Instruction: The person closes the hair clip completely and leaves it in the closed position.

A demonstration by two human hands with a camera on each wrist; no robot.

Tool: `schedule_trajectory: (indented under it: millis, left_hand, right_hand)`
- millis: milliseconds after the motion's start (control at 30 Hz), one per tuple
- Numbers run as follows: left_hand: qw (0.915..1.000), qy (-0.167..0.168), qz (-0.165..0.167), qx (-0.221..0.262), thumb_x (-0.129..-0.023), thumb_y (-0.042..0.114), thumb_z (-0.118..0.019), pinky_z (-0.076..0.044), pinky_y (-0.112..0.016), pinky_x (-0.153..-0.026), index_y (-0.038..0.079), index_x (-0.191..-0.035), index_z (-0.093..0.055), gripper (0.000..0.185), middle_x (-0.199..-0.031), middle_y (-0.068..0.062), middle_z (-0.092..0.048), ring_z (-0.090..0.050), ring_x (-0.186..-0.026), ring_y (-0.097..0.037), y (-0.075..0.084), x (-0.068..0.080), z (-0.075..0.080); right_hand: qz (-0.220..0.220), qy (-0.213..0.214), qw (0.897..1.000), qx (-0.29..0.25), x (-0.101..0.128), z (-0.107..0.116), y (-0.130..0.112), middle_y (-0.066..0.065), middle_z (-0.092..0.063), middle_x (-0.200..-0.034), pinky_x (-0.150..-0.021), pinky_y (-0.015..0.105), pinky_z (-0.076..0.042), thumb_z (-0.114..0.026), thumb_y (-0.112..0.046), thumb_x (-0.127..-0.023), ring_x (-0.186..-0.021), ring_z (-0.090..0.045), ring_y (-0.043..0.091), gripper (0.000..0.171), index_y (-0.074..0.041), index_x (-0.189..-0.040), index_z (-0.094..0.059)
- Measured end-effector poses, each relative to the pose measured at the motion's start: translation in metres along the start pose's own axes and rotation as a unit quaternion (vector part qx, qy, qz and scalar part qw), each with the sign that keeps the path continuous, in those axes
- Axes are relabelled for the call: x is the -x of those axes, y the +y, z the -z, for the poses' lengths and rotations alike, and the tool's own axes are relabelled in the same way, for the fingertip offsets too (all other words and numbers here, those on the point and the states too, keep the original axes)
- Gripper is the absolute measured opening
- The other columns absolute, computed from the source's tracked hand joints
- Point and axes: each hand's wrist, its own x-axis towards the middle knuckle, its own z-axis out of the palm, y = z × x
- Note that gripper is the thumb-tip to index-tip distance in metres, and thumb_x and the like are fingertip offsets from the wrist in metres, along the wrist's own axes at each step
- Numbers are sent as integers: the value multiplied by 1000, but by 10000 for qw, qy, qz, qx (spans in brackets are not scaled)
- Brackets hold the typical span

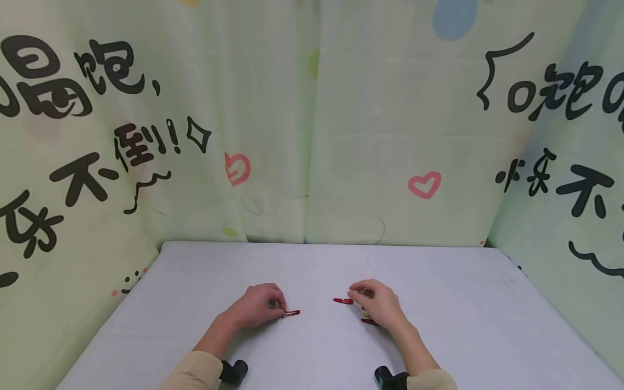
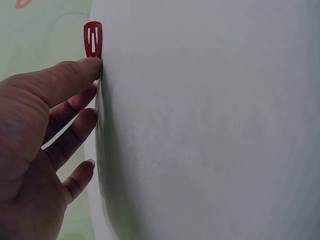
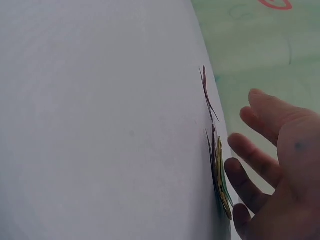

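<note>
My left hand (image 1: 260, 306) pinches a red snap hair clip (image 1: 292, 313) between thumb and fingertips, low over the white table. Up close in the left wrist view, this hair clip (image 2: 93, 39) points away from the thumb, its slotted face showing. My right hand (image 1: 379, 303) hovers with fingers loosely bent, holding nothing. Just left of its fingertips a second red hair clip (image 1: 343, 301) lies on the table. Beneath that palm are a dark red clip (image 1: 369, 322) and a yellow clip (image 1: 366, 315), partly hidden; the right wrist view shows the yellow clip (image 3: 223, 185) edge-on in a small group.
The white table (image 1: 463, 303) reaches back to a pale green printed curtain (image 1: 361, 135), which also hangs along both sides. Dark wrist cameras, left (image 1: 234, 372) and right (image 1: 390, 377), sit below the hands.
</note>
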Motion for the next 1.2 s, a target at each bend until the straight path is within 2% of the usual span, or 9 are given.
schedule_trajectory:
  millis: [100,200,433,633,767,967,1067,1200]
  left_hand:
    - [10000,53,-15,37,-85,12,-77,-42,-39,-78,21,-80,-73,12,-87,13,-60,-56,-82,-10,1,1,1]
    - [9999,46,95,51,-86,12,-77,-42,-36,-77,22,-80,-72,13,-86,15,-60,-54,-81,-9,2,1,1]
    - [9993,85,281,243,-88,10,-76,-44,-30,-70,18,-85,-71,10,-79,14,-59,-52,-73,-7,2,3,4]
    - [9979,129,206,600,-91,6,-71,-46,-27,-67,15,-86,-70,10,-76,14,-60,-54,-72,-5,4,5,10]
    - [9975,272,132,633,-92,6,-71,-46,-27,-68,18,-87,-70,13,-77,15,-60,-55,-73,-5,7,5,14]
    - [9944,503,334,863,-93,12,-73,-46,-28,-68,16,-92,-72,3,-82,10,-65,-56,-78,-9,13,9,18]
    - [9922,622,434,993,-93,14,-73,-47,-29,-70,14,-95,-74,2,-84,6,-68,-57,-80,-9,16,11,18]
    - [9893,836,375,1139,-94,12,-72,-50,-32,-74,13,-95,-75,2,-84,7,-69,-58,-80,-9,20,14,18]
  right_hand:
    - [-65,19,9995,-311,0,1,-1,-3,-67,-100,-78,35,-51,-77,-22,-92,-93,-61,17,17,-16,-107,-76]
    - [-19,18,9988,-492,0,2,-2,-2,-67,-105,-79,34,-51,-75,-23,-93,-99,-59,19,19,-15,-110,-75]
    - [108,105,9985,-526,0,7,-9,0,-68,-110,-86,38,-51,-73,-25,-95,-107,-59,23,22,-14,-114,-75]
    - [193,152,9983,-538,3,14,-15,2,-67,-115,-90,42,-48,-71,-25,-96,-109,-57,23,24,-13,-117,-74]
    - [201,194,9982,-527,5,18,-17,3,-67,-115,-89,41,-49,-70,-25,-97,-109,-57,23,24,-13,-118,-73]
    - [296,253,9977,-563,8,24,-20,4,-67,-116,-88,39,-51,-69,-22,-98,-110,-58,25,24,-11,-120,-72]
    - [367,274,9972,-583,11,26,-21,4,-67,-117,-91,42,-49,-68,-21,-98,-109,-58,25,24,-11,-119,-72]
    - [438,287,9961,-709,14,27,-22,4,-68,-117,-97,50,-45,-69,-18,-98,-109,-57,25,22,-11,-118,-72]
